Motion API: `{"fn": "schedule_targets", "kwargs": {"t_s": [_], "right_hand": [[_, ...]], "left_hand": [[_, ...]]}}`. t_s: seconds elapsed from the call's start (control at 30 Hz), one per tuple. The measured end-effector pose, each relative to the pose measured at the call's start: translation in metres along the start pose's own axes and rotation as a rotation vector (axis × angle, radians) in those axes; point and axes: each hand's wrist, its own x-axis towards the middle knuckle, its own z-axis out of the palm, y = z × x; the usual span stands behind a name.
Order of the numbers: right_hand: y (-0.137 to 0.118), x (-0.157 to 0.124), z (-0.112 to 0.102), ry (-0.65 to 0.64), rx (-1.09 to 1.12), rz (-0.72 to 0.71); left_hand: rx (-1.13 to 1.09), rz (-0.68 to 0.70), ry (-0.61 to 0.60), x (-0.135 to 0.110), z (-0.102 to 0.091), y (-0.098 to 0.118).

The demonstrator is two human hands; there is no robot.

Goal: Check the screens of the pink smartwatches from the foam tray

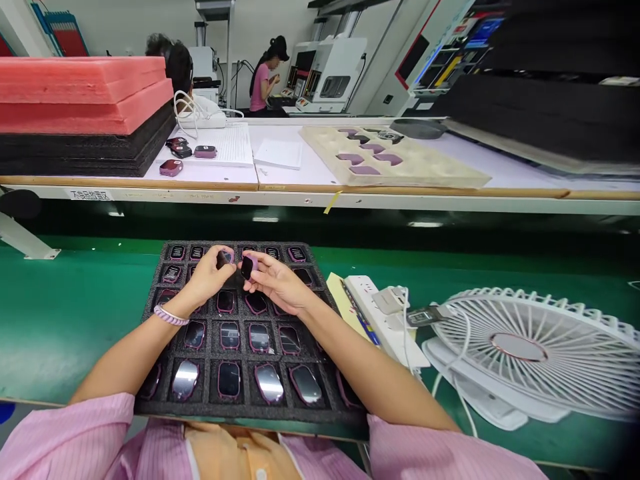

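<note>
My left hand (213,272) is closed around a smartwatch body (225,257) with a dark face and purple frame. Close beside it, my right hand (273,280) pinches a second purple smartwatch body (249,265), its dark screen turned to the left. Both hands are above the back half of a black foam tray (205,363). Rows of similar watch bodies lie face up in its square pockets, such as a watch (229,380) in the front row. Several in the back rows show white marks on their screens. My hands and forearms hide some pockets.
Right of the tray are a white power strip (367,300), a plugged-in charger and a white fan (520,347). On the shelf stand pink foam blocks (85,93), loose watches (171,167), papers (277,153) and a cream tray (325,150). Two people sit beyond.
</note>
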Motion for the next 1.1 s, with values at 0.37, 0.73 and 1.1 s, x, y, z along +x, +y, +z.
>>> {"fn": "schedule_targets", "kwargs": {"t_s": [0.37,0.73,1.1], "right_hand": [[0.000,-0.006,0.002,-0.040,0.103,0.015],[0.007,-0.007,0.000,-0.125,0.175,0.001],[0.005,-0.006,-0.001,-0.206,0.233,-0.051]], "left_hand": [[0.192,0.162,-0.004,-0.009,-0.002,-0.007],[0.218,0.199,-0.014,-0.011,-0.001,-0.007],[0.121,0.188,-0.108,-0.012,0.000,-0.004]]}}
